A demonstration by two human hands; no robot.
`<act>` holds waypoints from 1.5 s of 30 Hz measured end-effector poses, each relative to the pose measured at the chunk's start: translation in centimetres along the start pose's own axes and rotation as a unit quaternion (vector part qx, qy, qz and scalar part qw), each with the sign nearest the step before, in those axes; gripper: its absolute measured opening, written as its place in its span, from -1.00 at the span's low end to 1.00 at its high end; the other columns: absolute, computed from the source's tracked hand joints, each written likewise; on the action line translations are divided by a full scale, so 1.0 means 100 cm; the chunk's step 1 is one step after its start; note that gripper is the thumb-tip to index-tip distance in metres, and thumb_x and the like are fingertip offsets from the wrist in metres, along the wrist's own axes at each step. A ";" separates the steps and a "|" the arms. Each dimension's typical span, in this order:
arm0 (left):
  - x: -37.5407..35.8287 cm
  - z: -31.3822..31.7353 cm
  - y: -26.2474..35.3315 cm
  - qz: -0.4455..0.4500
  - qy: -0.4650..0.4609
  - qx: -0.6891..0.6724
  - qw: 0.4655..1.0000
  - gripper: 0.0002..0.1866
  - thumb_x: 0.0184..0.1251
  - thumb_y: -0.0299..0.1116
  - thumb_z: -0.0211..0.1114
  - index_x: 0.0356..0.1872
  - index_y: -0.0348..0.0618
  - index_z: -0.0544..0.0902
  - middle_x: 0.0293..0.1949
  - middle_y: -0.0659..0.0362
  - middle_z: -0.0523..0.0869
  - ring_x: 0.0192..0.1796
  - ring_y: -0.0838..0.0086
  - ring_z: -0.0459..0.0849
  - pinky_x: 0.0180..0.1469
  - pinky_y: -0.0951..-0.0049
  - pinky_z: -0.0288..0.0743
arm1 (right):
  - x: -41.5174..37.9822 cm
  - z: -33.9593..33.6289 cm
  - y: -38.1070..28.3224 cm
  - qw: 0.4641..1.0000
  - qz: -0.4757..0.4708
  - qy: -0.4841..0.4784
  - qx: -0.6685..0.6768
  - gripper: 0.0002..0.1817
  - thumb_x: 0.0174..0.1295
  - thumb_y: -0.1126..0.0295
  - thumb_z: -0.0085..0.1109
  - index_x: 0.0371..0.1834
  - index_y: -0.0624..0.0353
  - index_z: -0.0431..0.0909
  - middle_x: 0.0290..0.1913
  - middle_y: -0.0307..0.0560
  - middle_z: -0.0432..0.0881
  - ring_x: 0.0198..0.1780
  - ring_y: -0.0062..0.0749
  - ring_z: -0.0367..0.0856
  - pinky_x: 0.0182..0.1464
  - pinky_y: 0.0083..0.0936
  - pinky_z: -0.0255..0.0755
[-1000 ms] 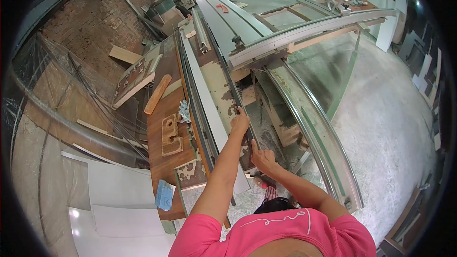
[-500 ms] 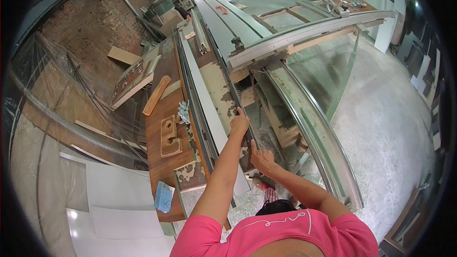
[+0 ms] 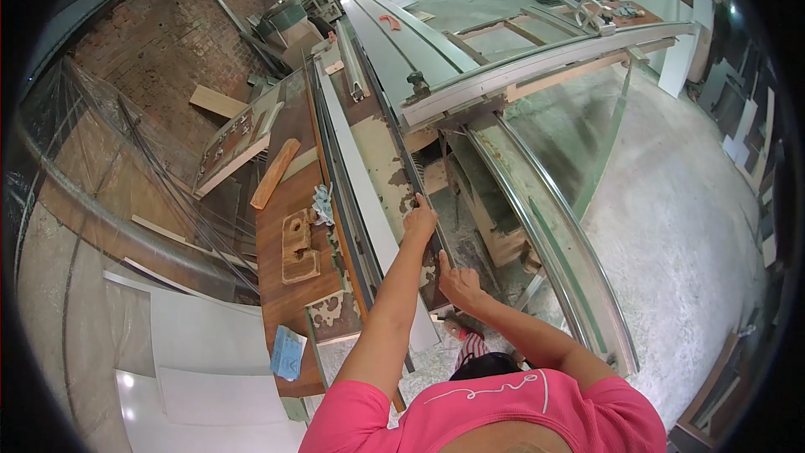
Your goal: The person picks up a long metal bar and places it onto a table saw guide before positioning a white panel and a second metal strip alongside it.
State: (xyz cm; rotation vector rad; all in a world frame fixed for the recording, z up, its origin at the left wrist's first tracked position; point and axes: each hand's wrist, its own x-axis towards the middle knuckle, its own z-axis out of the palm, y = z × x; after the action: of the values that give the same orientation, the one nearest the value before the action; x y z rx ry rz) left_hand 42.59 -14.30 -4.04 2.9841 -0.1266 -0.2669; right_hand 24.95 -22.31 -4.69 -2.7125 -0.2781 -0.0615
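Observation:
My left hand (image 3: pixel 421 220) is closed on a long dark strip (image 3: pixel 411 166) along the right side of the worn machine table, its index finger pointing forward along the strip. Nearer my body, my right hand (image 3: pixel 459 280) is closed at the strip's near part, its index finger also stretched forward. My palms and curled fingers hide how the strip is gripped. Just left of my hands lies a long white board strip (image 3: pixel 366 174), lengthwise on the table. My left forearm crosses over its near part.
A sliding table (image 3: pixel 411 29) with a long crossbar fence (image 3: pixel 553 71) stands ahead. Curved-looking metal rails (image 3: pixel 553 226) run on the right. On the left bench are a notched wooden block (image 3: pixel 299 247), a wooden bar (image 3: pixel 275 174), a crumpled glove (image 3: pixel 322 204) and a blue packet (image 3: pixel 288 352).
Both hands stay on the dark strip, having shifted very slightly toward my body. The striped leg below is a little more visible. A person in the far background has moved slightly.

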 end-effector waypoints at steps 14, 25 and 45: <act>0.027 -0.006 -0.007 0.006 -0.016 -0.003 1.000 -0.29 0.19 -0.20 -0.03 0.33 -0.25 -0.04 -0.16 -0.20 0.59 -0.12 0.03 0.59 -0.06 0.14 0.43 | 0.029 0.014 0.004 1.000 0.004 -0.006 0.019 -0.33 0.07 0.43 -0.06 0.26 0.48 -0.02 -0.51 0.17 0.61 -0.50 -0.07 0.62 -0.48 -0.24 0.47; 0.047 -0.011 -0.012 0.015 -0.011 0.002 1.000 -0.30 0.21 -0.22 -0.03 0.32 -0.28 -0.03 -0.16 -0.19 0.60 -0.13 0.04 0.60 -0.05 0.17 0.43 | 0.051 0.011 0.003 0.997 0.035 -0.050 0.036 -0.07 -0.02 0.11 0.23 0.30 0.39 -0.05 -0.47 0.14 0.61 -0.40 -0.12 0.63 -0.36 -0.32 0.47; 0.081 -0.011 -0.024 0.030 0.011 -0.010 0.999 -0.28 0.15 -0.19 0.01 0.29 -0.35 0.03 -0.24 -0.22 0.61 -0.17 0.01 0.61 -0.10 0.16 0.44 | 0.081 0.022 0.006 0.999 0.003 0.041 0.016 -0.27 -0.04 0.41 0.02 0.25 0.46 0.06 -0.65 0.10 0.55 -0.63 -0.15 0.58 -0.55 -0.26 0.43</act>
State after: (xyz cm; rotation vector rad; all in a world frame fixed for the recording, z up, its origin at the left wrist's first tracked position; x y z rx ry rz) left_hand 50.88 -12.53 -4.70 2.9576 -0.2086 -0.2260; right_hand 32.99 -20.41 -6.26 -2.6709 -0.2450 -0.1653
